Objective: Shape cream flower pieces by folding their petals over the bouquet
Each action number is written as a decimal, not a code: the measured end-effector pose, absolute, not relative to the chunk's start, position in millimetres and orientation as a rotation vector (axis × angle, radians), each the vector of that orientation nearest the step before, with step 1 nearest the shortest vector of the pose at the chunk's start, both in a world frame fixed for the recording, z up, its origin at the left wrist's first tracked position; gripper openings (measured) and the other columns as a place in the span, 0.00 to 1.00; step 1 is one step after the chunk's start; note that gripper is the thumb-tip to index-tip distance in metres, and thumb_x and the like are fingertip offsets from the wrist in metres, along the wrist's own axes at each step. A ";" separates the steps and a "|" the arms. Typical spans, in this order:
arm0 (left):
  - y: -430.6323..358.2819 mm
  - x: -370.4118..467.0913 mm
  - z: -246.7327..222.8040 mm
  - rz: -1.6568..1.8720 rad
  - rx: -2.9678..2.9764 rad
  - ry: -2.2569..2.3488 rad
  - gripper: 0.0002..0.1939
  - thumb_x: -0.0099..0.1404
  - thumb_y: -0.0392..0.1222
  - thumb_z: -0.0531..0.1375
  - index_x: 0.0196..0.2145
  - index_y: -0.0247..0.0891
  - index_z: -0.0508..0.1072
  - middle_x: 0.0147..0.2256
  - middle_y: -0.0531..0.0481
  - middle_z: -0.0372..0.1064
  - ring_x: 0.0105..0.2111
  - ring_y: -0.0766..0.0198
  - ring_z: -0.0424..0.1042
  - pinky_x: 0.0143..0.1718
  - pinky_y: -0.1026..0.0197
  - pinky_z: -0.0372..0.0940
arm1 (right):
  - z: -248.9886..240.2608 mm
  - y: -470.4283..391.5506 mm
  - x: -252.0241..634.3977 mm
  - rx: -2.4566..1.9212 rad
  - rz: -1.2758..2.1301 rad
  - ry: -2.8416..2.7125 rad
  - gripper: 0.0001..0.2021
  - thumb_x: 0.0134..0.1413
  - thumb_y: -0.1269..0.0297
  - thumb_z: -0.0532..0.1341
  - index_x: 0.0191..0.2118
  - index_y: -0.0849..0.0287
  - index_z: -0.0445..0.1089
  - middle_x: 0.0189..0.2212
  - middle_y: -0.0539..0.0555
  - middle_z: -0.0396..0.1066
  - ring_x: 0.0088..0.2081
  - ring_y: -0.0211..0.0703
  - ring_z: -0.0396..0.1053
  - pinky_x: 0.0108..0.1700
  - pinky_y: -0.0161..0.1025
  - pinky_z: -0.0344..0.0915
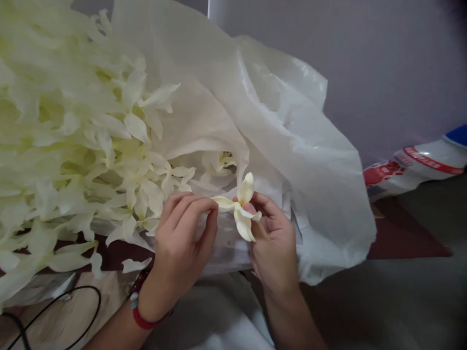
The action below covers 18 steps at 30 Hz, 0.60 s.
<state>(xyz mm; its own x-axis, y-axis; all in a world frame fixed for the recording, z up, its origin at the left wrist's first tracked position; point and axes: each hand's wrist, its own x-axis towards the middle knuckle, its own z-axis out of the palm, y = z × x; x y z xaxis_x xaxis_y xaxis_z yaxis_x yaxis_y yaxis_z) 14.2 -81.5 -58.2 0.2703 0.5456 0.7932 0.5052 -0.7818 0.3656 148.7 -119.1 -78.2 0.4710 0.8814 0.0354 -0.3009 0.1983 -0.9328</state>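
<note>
A cream-white flower (243, 221) with several long petals is held up between my two hands. My right hand (275, 243) grips it from behind, thumb and fingers closed at its base. The fingertips of my left hand (186, 233) pinch the tip of the petal that points left. A red band and beads circle my left wrist. Just beyond the hands lies a translucent white plastic bag (314, 175), and through its opening more pale flowers (215, 163) show.
A big heap of cream-white flowers (109, 131) fills the left side. A white bottle with red print and a blue cap (412, 167) lies tilted at the right. The dark red table edge (408, 238) runs along the front. A black cable (98, 301) loops at the lower left.
</note>
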 end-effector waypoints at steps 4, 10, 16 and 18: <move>-83.2 14.0 -59.1 1.598 2.403 1.014 0.11 0.67 0.24 0.60 0.41 0.38 0.69 0.34 0.53 0.73 0.35 0.66 0.71 0.42 0.64 0.68 | -79.0 -118.7 149.1 -1.072 0.898 -0.689 0.07 0.61 0.60 0.67 0.43 0.53 0.79 0.39 0.51 0.83 0.37 0.40 0.80 0.41 0.34 0.74; -86.5 11.2 -63.2 1.630 2.301 0.967 0.12 0.66 0.24 0.60 0.44 0.37 0.70 0.36 0.53 0.73 0.36 0.68 0.72 0.42 0.65 0.70 | -77.9 -117.8 148.7 -1.074 0.913 -0.686 0.08 0.60 0.60 0.67 0.44 0.53 0.78 0.39 0.52 0.83 0.38 0.43 0.80 0.41 0.37 0.75; -92.4 9.9 -65.2 1.710 2.181 0.878 0.17 0.64 0.20 0.59 0.45 0.38 0.70 0.38 0.52 0.72 0.39 0.66 0.72 0.44 0.62 0.69 | -78.0 -117.7 148.2 -1.099 0.895 -0.643 0.09 0.58 0.57 0.69 0.43 0.53 0.79 0.37 0.52 0.82 0.37 0.43 0.79 0.40 0.38 0.75; -98.6 8.0 -57.2 1.721 2.126 0.863 0.17 0.64 0.20 0.58 0.44 0.39 0.70 0.36 0.52 0.72 0.38 0.66 0.72 0.44 0.61 0.70 | -78.5 -117.1 148.9 -1.112 0.867 -0.617 0.09 0.58 0.56 0.69 0.42 0.53 0.79 0.36 0.52 0.82 0.34 0.42 0.78 0.38 0.37 0.74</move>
<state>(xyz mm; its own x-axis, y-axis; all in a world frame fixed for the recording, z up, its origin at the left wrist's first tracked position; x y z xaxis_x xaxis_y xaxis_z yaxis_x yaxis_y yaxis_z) 8.0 -98.6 -57.2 0.1157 0.5997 0.7918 0.2757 -0.7852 0.5544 148.9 -117.1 -78.5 0.5373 0.8434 0.0067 -0.2826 0.1875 -0.9407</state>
